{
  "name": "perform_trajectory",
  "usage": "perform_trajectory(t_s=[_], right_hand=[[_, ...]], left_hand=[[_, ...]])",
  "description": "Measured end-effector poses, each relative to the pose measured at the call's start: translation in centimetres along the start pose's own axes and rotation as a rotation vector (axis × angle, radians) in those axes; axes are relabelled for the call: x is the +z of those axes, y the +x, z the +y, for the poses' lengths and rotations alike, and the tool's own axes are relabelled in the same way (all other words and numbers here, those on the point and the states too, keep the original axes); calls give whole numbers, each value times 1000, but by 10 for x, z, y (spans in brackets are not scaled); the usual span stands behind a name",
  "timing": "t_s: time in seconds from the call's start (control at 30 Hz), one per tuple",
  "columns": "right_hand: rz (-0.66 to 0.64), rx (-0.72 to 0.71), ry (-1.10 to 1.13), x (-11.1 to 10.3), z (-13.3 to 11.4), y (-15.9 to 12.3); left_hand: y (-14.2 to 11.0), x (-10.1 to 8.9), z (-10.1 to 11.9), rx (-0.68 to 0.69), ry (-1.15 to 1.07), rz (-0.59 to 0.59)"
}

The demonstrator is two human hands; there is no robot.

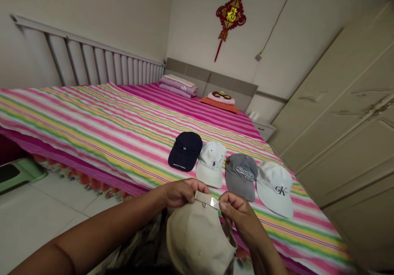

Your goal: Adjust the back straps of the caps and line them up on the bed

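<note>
A beige baseball cap (pixel 197 238) hangs in front of me at the bed's near edge, its back strap uppermost. My left hand (pixel 184 193) pinches the left end of that strap. On the other side, my right hand (pixel 235 209) is closed on the strap's right end, beside a shiny metal buckle (pixel 214 202). Just beyond lie a navy cap (pixel 186 150), a white cap with a small dark logo (pixel 212 162), a grey cap with lettering (pixel 241 174) and a white cap with dark letters (pixel 275 186), side by side in a row.
The bed carries a striped sheet (pixel 92 119). Folded purple bedding (pixel 178 86) and a pink pillow (pixel 221 98) lie near the headboard (pixel 197 72). A wardrobe (pixel 347 123) stands right, a nightstand (pixel 264 129) by the bed, a green stool (pixel 23 174) on the floor at left.
</note>
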State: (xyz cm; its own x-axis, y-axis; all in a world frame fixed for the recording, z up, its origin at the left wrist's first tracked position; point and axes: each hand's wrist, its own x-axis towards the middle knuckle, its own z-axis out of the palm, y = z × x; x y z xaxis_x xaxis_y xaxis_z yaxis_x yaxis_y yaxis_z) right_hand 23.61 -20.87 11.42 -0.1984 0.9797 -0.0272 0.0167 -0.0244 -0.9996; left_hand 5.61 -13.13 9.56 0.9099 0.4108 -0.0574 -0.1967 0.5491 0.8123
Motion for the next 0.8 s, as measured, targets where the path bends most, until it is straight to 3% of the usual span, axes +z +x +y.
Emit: perform_trajectory(t_s=[0.23, 0.4, 0.53, 0.8], right_hand=[[10, -21, 137, 8, 5, -2], [56, -21, 135, 14, 1, -2], [22, -8, 121, 14, -4, -2], [-7, -21, 102, 13, 0, 2]], left_hand=[[3, 8, -7, 14, 5, 211], [7, 5, -4, 6, 157, 138], [5, 7, 6, -25, 250, 119], [4, 9, 4, -8, 222, 125]])
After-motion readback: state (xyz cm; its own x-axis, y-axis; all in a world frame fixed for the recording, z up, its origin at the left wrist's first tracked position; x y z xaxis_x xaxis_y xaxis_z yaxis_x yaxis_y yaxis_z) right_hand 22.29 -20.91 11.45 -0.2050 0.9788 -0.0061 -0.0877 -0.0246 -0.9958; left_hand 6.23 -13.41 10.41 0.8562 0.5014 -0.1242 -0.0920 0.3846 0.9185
